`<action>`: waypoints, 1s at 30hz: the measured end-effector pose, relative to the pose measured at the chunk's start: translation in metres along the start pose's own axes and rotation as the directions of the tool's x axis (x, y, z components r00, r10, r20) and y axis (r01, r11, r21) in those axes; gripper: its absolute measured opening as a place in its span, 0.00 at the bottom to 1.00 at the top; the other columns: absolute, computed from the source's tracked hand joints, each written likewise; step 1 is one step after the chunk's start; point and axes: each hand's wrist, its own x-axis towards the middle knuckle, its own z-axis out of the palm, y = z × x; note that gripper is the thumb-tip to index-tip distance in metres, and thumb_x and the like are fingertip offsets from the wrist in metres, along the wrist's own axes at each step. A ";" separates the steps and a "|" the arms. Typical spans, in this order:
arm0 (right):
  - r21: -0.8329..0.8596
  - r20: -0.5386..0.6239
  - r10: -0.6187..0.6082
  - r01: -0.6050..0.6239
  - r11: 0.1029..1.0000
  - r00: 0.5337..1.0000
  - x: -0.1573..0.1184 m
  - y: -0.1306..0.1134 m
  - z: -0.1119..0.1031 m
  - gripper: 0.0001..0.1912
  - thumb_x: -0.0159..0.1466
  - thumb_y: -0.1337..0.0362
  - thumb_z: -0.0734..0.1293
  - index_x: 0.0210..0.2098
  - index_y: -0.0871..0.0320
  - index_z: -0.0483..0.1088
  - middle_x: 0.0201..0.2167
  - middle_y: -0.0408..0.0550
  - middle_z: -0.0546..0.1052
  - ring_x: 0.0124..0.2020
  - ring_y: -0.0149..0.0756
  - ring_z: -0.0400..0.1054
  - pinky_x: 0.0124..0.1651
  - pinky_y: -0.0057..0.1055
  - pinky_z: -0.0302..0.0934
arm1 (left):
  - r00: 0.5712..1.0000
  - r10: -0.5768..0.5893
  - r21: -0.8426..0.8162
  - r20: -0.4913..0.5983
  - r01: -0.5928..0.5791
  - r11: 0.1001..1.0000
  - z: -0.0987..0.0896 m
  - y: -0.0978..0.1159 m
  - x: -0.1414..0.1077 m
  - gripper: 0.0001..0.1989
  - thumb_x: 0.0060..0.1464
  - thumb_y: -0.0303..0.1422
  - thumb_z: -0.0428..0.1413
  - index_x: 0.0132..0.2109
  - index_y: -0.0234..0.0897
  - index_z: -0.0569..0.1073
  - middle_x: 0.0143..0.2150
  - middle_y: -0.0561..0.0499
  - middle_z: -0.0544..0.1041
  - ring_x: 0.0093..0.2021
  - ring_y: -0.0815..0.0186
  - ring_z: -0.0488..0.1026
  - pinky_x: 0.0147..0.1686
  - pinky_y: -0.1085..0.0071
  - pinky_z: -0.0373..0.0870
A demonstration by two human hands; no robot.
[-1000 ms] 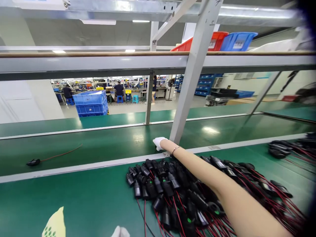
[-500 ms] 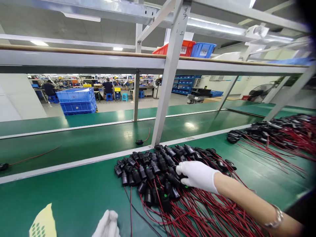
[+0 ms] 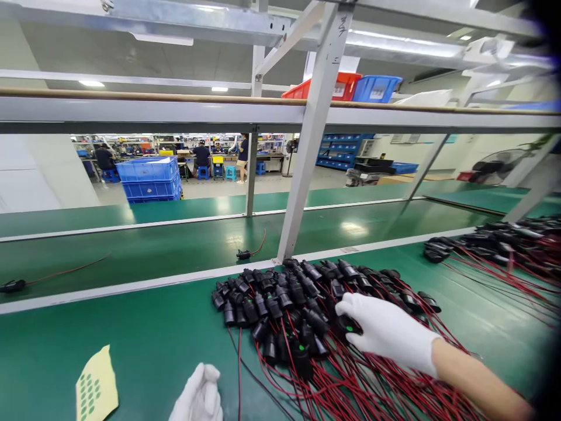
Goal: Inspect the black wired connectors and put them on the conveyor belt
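Observation:
A pile of black cylindrical connectors (image 3: 280, 298) with red and black wires lies on the green table (image 3: 144, 345). My right hand (image 3: 385, 330), in a white glove, reaches over the right part of the pile, its fingers curled round a black connector with a green dot (image 3: 349, 327). My left hand (image 3: 199, 393), also gloved, is at the bottom edge, left of the wires, with its fingers curled together; whether it holds anything is hidden. A yellow sheet with green round stickers (image 3: 97, 383) lies further left.
A second connector pile (image 3: 504, 240) lies at the right. Behind the white rail, a belt (image 3: 175, 251) carries single wired connectors. A metal post (image 3: 307, 146) rises mid-view. Blue crates (image 3: 149, 178) and people (image 3: 201, 155) are beyond.
My right hand has shifted a little right and down over the pile, and the green-dotted connector now shows between its fingers. The view has shifted, and another person stands in the background.

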 end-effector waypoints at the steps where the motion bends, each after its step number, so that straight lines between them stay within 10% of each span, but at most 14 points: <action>1: 0.021 -0.019 -0.008 0.008 1.000 1.000 0.001 -0.001 -0.011 0.13 0.54 0.67 0.66 0.39 0.59 0.73 0.38 0.54 0.75 0.40 0.50 0.72 0.44 0.42 0.65 | 1.000 0.016 0.038 0.007 -0.017 0.999 0.002 -0.001 0.000 0.23 0.41 0.50 0.67 0.33 0.35 0.73 0.15 0.63 0.58 0.14 0.80 0.51 0.18 0.77 0.44; 7: 0.376 -0.023 -0.356 0.338 0.863 0.934 0.027 -0.066 -0.065 0.16 0.49 0.68 0.66 0.38 0.54 0.69 0.35 0.43 0.72 0.35 0.37 0.67 0.39 0.30 0.62 | 0.942 0.282 0.372 0.183 -0.332 0.867 0.043 -0.003 -0.007 0.25 0.48 0.52 0.61 0.40 0.32 0.77 0.34 0.44 0.80 0.32 0.62 0.75 0.35 0.68 0.68; 14: 0.572 -0.055 -0.684 0.585 0.575 0.727 0.066 -0.162 -0.066 0.17 0.45 0.67 0.70 0.36 0.55 0.70 0.33 0.42 0.71 0.32 0.36 0.66 0.34 0.29 0.60 | 0.858 0.283 0.569 0.429 -0.500 0.653 0.073 0.030 -0.039 0.32 0.51 0.57 0.54 0.44 0.31 0.79 0.39 0.43 0.77 0.43 0.55 0.70 0.45 0.66 0.61; 21: 0.414 -0.612 -0.500 0.787 0.459 0.613 0.072 -0.185 -0.027 0.32 0.47 0.74 0.69 0.50 0.50 0.59 0.42 0.49 0.71 0.42 0.43 0.69 0.43 0.39 0.68 | 0.863 0.431 0.165 0.262 -0.480 0.861 0.061 0.028 -0.045 0.24 0.51 0.50 0.60 0.43 0.32 0.77 0.37 0.46 0.74 0.38 0.62 0.68 0.40 0.70 0.61; 30: 0.262 -0.666 -0.553 0.851 0.455 0.501 0.072 -0.191 -0.001 0.37 0.51 0.69 0.69 0.57 0.43 0.53 0.40 0.51 0.76 0.37 0.48 0.74 0.35 0.43 0.74 | 0.896 0.385 0.173 0.219 -0.425 0.889 0.059 0.015 -0.036 0.34 0.45 0.57 0.60 0.50 0.35 0.74 0.42 0.43 0.77 0.42 0.55 0.73 0.40 0.64 0.66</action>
